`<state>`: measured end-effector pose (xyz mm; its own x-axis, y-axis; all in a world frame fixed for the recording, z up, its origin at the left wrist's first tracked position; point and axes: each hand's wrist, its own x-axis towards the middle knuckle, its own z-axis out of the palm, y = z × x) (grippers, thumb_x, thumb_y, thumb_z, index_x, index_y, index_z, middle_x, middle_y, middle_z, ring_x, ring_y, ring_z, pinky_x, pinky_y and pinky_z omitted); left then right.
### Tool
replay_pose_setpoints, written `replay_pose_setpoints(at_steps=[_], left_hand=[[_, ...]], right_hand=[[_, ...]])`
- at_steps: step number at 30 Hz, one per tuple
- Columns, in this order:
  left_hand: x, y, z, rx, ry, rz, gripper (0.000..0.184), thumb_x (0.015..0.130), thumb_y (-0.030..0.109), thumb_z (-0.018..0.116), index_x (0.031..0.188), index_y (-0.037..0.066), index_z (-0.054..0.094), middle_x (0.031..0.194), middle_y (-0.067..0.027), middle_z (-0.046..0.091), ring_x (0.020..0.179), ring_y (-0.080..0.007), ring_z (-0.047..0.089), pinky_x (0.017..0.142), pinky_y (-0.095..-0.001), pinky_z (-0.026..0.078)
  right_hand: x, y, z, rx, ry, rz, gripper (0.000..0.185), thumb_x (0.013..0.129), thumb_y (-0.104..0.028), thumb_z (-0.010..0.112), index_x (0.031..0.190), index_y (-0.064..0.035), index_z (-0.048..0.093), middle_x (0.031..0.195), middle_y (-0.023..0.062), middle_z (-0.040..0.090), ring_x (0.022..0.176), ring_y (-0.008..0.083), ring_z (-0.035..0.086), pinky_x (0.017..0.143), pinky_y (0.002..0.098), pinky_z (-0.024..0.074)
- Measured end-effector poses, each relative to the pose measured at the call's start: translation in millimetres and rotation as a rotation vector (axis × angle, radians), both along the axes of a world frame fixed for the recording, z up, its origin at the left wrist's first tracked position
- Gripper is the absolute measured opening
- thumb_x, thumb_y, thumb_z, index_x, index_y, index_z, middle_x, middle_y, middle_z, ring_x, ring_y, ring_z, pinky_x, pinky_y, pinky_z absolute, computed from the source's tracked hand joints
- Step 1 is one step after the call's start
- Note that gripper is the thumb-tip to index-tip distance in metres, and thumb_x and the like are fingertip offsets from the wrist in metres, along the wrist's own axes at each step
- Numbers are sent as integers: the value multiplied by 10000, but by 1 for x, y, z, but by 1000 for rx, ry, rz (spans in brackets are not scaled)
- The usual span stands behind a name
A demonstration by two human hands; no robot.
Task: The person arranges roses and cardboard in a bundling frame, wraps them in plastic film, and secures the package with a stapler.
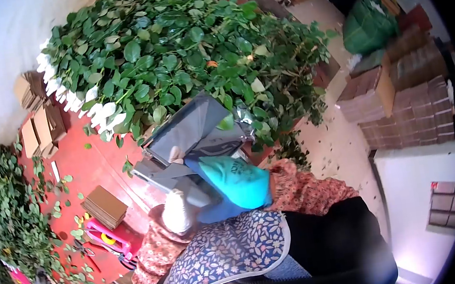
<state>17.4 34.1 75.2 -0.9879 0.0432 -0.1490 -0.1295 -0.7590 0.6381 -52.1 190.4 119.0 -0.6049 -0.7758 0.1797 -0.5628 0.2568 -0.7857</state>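
Note:
My right hand (pixel 235 181), in a teal and blue covering, reaches over a grey angled stand (pixel 188 127); a bare fingertip shows beside its grey panels. What these fingers grip, if anything, is too small to tell. In a white covering, my left hand (pixel 176 212) is at the near left side of the stand, its fingers not distinguishable. Beyond the stand lies a large heap of leafy stems (pixel 169 52), with white wrapped flower heads (pixel 106 115) along its left edge. Clear film (pixel 244 122) shows at the stand's right end.
On the red table (pixel 100 158) are folded cardboard pieces (pixel 105 207), a pink tool (pixel 108 236), loose leaves and cardboard stacks (pixel 42 129). Another leafy heap (pixel 1 194) lies far left. Stacked cartons (pixel 408 118) and a green sack (pixel 368 25) stand at the right.

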Motion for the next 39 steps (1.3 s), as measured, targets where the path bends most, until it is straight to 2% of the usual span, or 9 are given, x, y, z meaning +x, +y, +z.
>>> replay_pose_setpoints(at_steps=[8, 9, 12, 24, 30, 32, 35, 38, 39], left_hand=[[0, 10, 9, -124, -200, 64, 883, 837, 612, 600, 1413, -14, 362, 1317, -165, 524, 1148, -292, 566, 1043, -450, 424], [0, 7, -1, -195, -180, 82, 811, 870, 593, 558, 1378, -18, 397, 1319, -184, 527, 1070, -284, 602, 961, -426, 477], [-2, -2, -25, -303, -189, 112, 696, 913, 549, 509, 1318, -15, 467, 1266, -193, 574, 989, -278, 640, 916, -422, 511], [10, 12, -58, -377, -184, 276, 527, 936, 431, 558, 1250, 13, 485, 1172, -160, 600, 1004, -289, 638, 904, -424, 516], [11, 16, -58, -333, -206, 332, 500, 922, 396, 596, 1235, 19, 499, 1149, -137, 598, 977, -255, 631, 852, -394, 527], [12, 15, -57, -333, -212, 338, 501, 917, 396, 604, 1226, 13, 505, 1146, -133, 599, 977, -256, 631, 850, -392, 528], [10, 16, -58, -305, -198, 322, 496, 915, 395, 607, 1211, 9, 515, 1144, -128, 599, 988, -251, 623, 873, -397, 516], [13, 15, -58, -317, -175, 289, 513, 943, 429, 563, 1258, 30, 493, 1196, -140, 602, 1041, -272, 639, 907, -418, 525], [10, 21, -49, -336, -199, 293, 514, 927, 434, 579, 1228, 24, 509, 1150, -126, 608, 1023, -250, 620, 912, -411, 504]], right_hand=[[-47, 53, -42, -208, -355, -28, 453, 814, -178, 757, 1209, -45, 579, 1054, 117, 661, 845, 176, 659, 727, 310, 533], [-68, 73, -20, 154, -363, -132, 599, 817, -188, 767, 1340, -54, 507, 1116, 161, 648, 883, 201, 668, 743, 294, 552], [-109, 110, -53, -11, -233, -267, 602, 853, -233, 717, 1358, -17, 470, 1244, 204, 602, 1095, 281, 627, 900, 358, 506], [-140, 103, -105, 305, -26, -144, 411, 886, -258, 633, 1230, -54, 537, 967, 187, 663, 887, 368, 639, 756, 443, 509], [-120, 110, -59, 251, 192, -218, 337, 903, -209, 601, 1211, -83, 556, 948, 164, 657, 737, 329, 644, 626, 434, 517], [-104, 108, -64, -203, 233, 104, 318, 928, -256, 567, 1207, -102, 558, 1008, 137, 652, 671, 299, 635, 560, 407, 516], [-71, 88, -64, 165, 331, 259, 250, 946, -295, 495, 1121, -125, 551, 1110, 126, 630, 881, 267, 681, 664, 361, 532], [-99, 84, -68, 764, 368, 68, 256, 920, -321, 519, 1075, -121, 562, 1115, 133, 627, 764, 302, 680, 599, 400, 514], [-113, 97, -66, 535, 311, -46, 287, 940, -342, 509, 1068, -90, 554, 1213, 168, 601, 671, 320, 651, 603, 463, 501]])
